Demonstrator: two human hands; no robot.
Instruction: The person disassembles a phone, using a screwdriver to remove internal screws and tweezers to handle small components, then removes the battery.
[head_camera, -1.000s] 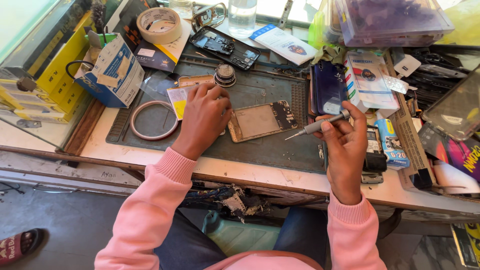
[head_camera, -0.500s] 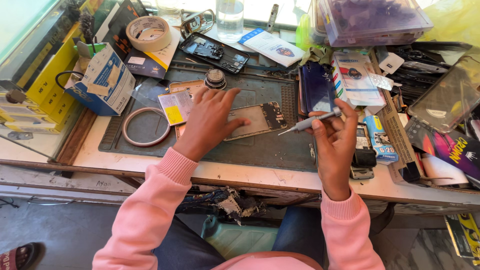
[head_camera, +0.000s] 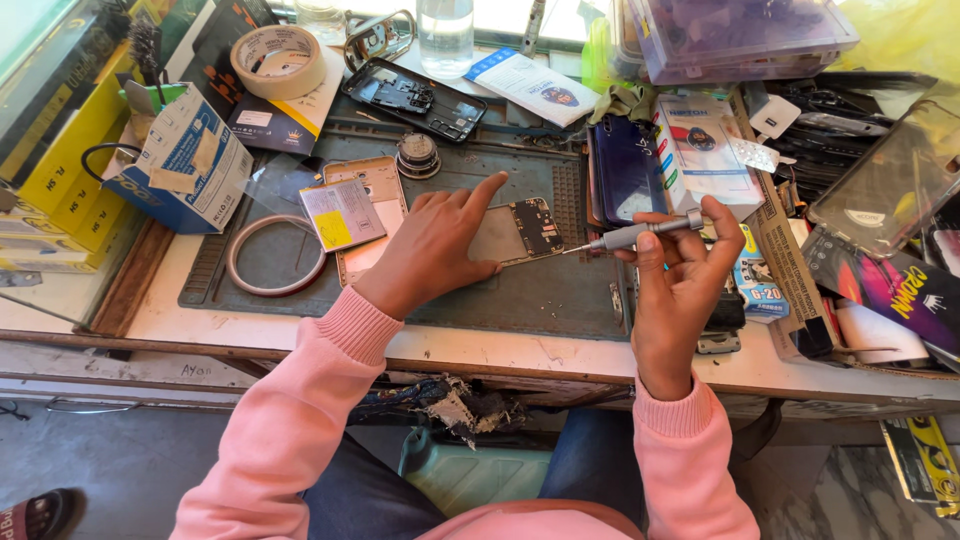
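At the far left of your bench (head_camera: 160, 318) sit yellow cartons (head_camera: 55, 165) and a blue-and-white cardboard box (head_camera: 185, 165), with a roll of beige tape (head_camera: 278, 60) behind them. On the grey ribbed work mat (head_camera: 530, 300) lies a thin ring of red tape (head_camera: 277, 254), and just right of it a gold phone frame (head_camera: 365, 215) with a yellow-stickered battery (head_camera: 342, 213) resting on it. Behind those, a black phone housing (head_camera: 415, 97) lies open, a small round metal dial (head_camera: 417, 153) just in front of it and a clear plastic bottle (head_camera: 445, 30) behind. Your left hand (head_camera: 440, 245) lies flat, fingers spread, pressing down on the opened phone (head_camera: 525, 230) at the middle of the mat; only its right end shows, with a dark circuit board exposed. Your right hand (head_camera: 680, 285) has its grip pinched around a slim silver screwdriver (head_camera: 635, 236), held nearly level, tip meeting the phone's right edge. Close behind that hand lie a glossy dark blue back cover (head_camera: 628, 170) and white blister packs (head_camera: 700, 140). Further right, clear plastic cases (head_camera: 740, 30) and loose packaging crowd the bench edge
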